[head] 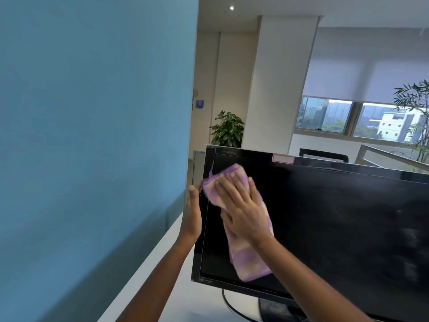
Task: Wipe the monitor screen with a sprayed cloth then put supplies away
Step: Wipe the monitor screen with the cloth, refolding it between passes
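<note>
- On the white desk [176, 249], beside a blue partition wall [92, 135], stands a black monitor [325, 228] with its dark screen facing the person.
- The monitor is tilted in the view, its top edge sloping down toward the right; a small white label with a red border [283, 158] sits on the top bezel.
- The right hand [241, 210] lies flat on the upper left part of the screen, fingers spread and extended, pressing a purple and cream cloth [246, 259] against the glass.
- The cloth is not gripped in a fist; it is pinned under the open palm and fingers, with one end bunched above the fingertips near the top left corner of the screen and the other end hanging down below the wrist toward the lower bezel.
- The left hand [192, 212] is at the monitor's left edge, fingers straight and pointing up, its palm side against the frame; whether any fingers curl behind the frame cannot be told.
- A dark cable [228, 303] curves down from under the monitor to the desk, next to the stand.
- Behind the monitor, a green potted plant [228, 129] stands by a white column [278, 89], and windows [359, 117] with half-lowered blinds show buildings outside.
- No spray bottle is in view.
</note>
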`<state>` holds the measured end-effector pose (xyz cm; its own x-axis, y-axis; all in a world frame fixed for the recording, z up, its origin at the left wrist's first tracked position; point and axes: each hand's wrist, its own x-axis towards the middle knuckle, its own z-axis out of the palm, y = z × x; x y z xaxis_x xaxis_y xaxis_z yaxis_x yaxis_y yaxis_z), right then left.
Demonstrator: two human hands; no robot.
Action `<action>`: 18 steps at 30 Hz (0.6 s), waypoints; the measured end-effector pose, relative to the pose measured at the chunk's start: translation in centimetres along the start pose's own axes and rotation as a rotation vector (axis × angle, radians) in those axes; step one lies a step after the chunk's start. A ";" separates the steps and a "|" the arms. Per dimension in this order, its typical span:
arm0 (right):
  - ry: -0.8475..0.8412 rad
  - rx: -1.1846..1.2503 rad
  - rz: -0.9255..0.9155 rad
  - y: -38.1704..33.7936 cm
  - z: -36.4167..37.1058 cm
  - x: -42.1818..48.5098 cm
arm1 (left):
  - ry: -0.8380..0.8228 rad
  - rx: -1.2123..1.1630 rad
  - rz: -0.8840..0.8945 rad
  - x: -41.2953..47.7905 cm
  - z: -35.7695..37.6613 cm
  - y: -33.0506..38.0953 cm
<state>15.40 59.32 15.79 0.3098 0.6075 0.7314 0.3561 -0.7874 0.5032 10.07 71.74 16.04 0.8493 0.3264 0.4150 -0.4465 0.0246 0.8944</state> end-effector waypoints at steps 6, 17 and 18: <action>-0.266 -0.017 -0.321 -2.8 1.9 -8.4 | 0.026 0.077 -0.056 0.2 -0.3 -0.5; -0.080 -0.083 -0.354 1.5 0.1 -2.7 | 0.054 0.070 -0.064 -0.4 0.1 0.1; -0.019 -0.072 -0.264 2.5 -0.5 -0.9 | 0.055 0.061 -0.064 -0.5 0.2 0.1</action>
<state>15.53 56.76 16.63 0.2313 0.7941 0.5621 0.3629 -0.6065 0.7074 9.65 71.40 15.99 0.8579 0.3776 0.3484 -0.3725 -0.0099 0.9280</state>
